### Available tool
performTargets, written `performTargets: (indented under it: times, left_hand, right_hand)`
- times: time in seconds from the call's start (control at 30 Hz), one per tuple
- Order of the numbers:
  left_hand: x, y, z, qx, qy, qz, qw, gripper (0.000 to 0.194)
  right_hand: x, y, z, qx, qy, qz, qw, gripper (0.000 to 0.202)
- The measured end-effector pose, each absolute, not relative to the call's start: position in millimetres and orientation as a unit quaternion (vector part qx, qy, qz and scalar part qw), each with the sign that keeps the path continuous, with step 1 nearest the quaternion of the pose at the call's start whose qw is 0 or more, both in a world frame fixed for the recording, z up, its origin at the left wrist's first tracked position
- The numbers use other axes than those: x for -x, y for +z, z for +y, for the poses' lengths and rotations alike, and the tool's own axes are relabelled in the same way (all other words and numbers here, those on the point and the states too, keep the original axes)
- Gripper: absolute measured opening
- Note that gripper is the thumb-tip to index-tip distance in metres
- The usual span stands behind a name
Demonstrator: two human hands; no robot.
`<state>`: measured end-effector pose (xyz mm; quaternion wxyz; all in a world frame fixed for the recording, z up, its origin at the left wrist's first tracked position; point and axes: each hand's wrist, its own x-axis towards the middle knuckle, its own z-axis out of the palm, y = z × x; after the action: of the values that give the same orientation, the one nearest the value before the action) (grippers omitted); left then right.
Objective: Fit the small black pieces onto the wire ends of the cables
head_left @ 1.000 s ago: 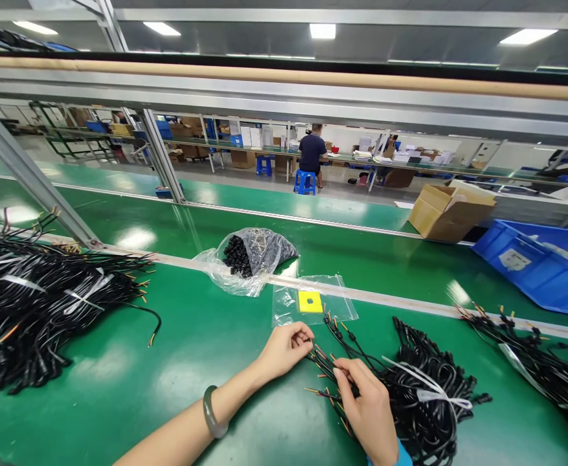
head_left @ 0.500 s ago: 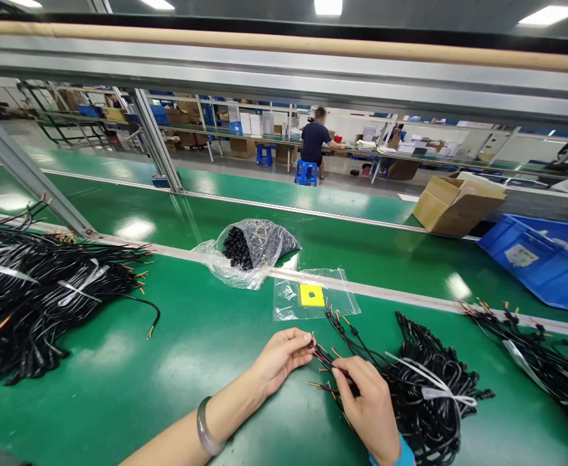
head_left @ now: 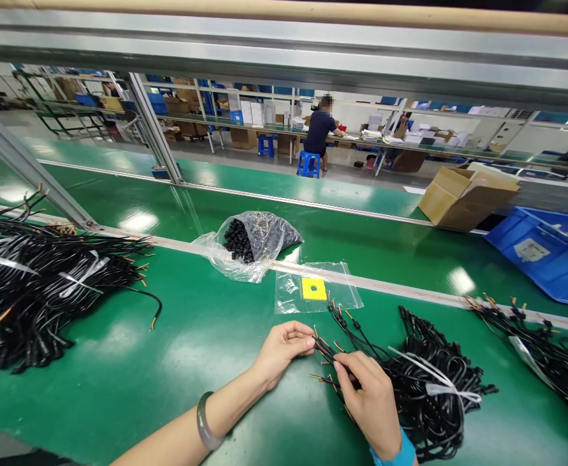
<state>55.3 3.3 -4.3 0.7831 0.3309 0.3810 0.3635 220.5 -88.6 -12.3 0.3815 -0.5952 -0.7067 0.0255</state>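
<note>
My left hand (head_left: pixel 286 349) pinches at the stripped ends of a black cable; the small black part seen in its fingertips earlier is mostly hidden there now. Close on the right, my right hand (head_left: pixel 367 396) grips that black cable (head_left: pixel 328 352) just behind its coloured wire ends, thumb against forefinger. The cable comes from a tied bundle of black cables (head_left: pixel 429 382) lying beside the right hand. Several other loose ends with red, yellow and orange wires fan out around the fingers. Beyond the hands lies a clear plastic bag (head_left: pixel 239 239) spilling small black parts.
A flat zip bag (head_left: pixel 288 299) with a yellow square (head_left: pixel 313 288) lies ahead. Cable bundles lie at far left (head_left: pixel 45 291) and far right (head_left: pixel 546 353). A blue bin (head_left: pixel 546 259) and a cardboard box (head_left: pixel 458 197) stand back right. A seated person (head_left: pixel 320 131) works at another bench.
My left fingertips have closed in over the wire ends, and the small black part between them is no longer plain to see. The view has tilted slightly; the right hand keeps its grip.
</note>
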Motion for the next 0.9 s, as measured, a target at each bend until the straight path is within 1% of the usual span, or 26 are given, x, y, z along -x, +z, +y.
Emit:
performTargets:
  times: [0.1,0.37,0.63,0.9]
  left_hand:
    - [-55,-8,4,-0.367,0.358,0.376,0.772,0.041]
    - [-53,-11,4,-0.321,0.33,0.377,0.803,0.041]
    - [-53,-9,6,-0.361,0.343,0.381,0.779,0.042]
    - [-52,-9,7,-0.369,0.345,0.38,0.775,0.041]
  right_hand:
    - [-221,-12,-90,0.598,0.034,-0.712,0.368,0.013]
    - [-222,-10,-92,0.607,0.05,-0.704,0.364,0.015]
    - [-221,-5,-91,0.611,0.053,-0.706,0.354,0.017]
    - [-221,-1,-93,0.606,0.082,-0.686,0.394,0.018]
